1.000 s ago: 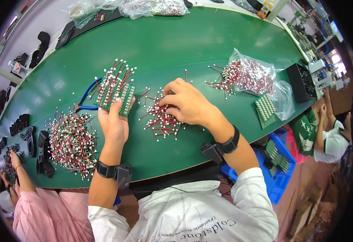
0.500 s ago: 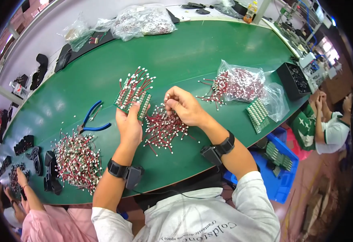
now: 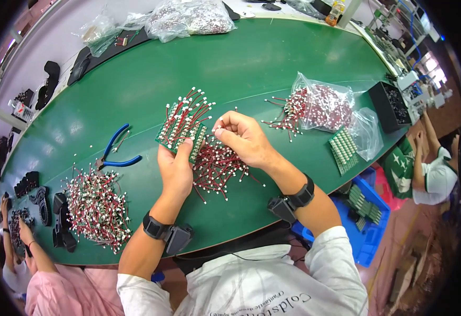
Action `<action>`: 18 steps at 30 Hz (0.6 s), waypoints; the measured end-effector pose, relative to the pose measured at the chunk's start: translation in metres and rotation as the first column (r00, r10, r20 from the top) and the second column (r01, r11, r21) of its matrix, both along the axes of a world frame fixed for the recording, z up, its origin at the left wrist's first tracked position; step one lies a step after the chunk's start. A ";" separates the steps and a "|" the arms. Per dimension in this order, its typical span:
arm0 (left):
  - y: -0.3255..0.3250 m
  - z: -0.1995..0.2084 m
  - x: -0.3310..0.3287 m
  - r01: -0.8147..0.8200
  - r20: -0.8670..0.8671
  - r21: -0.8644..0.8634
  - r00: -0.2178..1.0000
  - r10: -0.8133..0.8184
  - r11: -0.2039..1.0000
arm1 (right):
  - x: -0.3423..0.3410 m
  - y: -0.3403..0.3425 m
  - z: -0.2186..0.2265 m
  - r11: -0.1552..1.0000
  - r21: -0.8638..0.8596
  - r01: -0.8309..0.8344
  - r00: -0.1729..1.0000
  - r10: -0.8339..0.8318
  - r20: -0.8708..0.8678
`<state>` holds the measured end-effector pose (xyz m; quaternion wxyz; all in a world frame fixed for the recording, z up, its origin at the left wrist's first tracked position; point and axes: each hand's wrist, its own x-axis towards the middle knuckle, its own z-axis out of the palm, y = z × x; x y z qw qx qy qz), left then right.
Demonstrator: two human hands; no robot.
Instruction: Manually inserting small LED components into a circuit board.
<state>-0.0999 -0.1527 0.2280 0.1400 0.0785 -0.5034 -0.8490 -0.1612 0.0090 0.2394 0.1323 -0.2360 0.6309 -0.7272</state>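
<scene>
My left hand [image 3: 177, 171] is closed on the lower edge of a green circuit board panel [image 3: 198, 141], thumb on top. Rows of small white connectors cover the panel, and many red wire leads [image 3: 191, 108] with white plugs rise from its left part. Just right of the panel, my right hand [image 3: 247, 141] pinches a small wire lead [image 3: 219, 125] between thumb and forefinger; a white end shows at the fingertips, the rest is mostly hidden. Below both hands lies a loose pile of red wire leads [image 3: 222, 171] on the green table.
Blue-handled pliers [image 3: 122, 162] and a larger wire pile [image 3: 96, 208] lie on the left. Right are a bag of wire leads [image 3: 325, 108], another panel [image 3: 342, 150], a black box [image 3: 389, 108] and a blue crate [image 3: 365, 253]. Co-workers' hands [image 3: 25, 231] show at far left.
My right hand has lifted from the wire pile to the panel's side, its fingertips pinching a lead. The whole view has shifted slightly; my left hand still holds the panel.
</scene>
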 end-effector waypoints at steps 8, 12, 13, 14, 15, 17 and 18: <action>0.004 0.002 0.011 0.054 -0.009 -0.097 0.998 -0.055 0.994 | 0.020 0.000 0.018 0.984 0.144 0.109 0.975 -0.077 -0.210; 0.004 0.000 0.012 0.095 0.018 -0.070 0.995 -0.094 0.993 | 0.022 -0.005 0.013 0.973 0.128 0.190 0.911 -0.126 -0.393; 0.005 0.000 0.013 0.094 0.020 -0.071 0.995 -0.093 0.993 | 0.022 -0.006 0.012 0.971 0.125 0.205 0.904 -0.139 -0.404; 0.006 0.000 0.013 0.105 0.009 -0.095 0.994 -0.104 0.990 | 0.022 -0.007 0.012 0.971 0.125 0.205 0.905 -0.139 -0.402; 0.007 0.000 0.013 0.115 -0.003 -0.119 0.993 -0.116 0.986 | 0.021 -0.007 0.011 0.964 0.143 0.226 0.894 -0.147 -0.424; 0.009 0.000 0.014 0.129 0.000 -0.165 0.991 -0.131 0.978 | 0.021 -0.008 0.010 0.954 0.165 0.251 0.883 -0.156 -0.442; 0.010 0.001 0.014 0.141 0.000 -0.212 0.990 -0.144 0.967 | 0.021 -0.009 0.009 0.947 0.167 0.274 0.870 -0.171 -0.462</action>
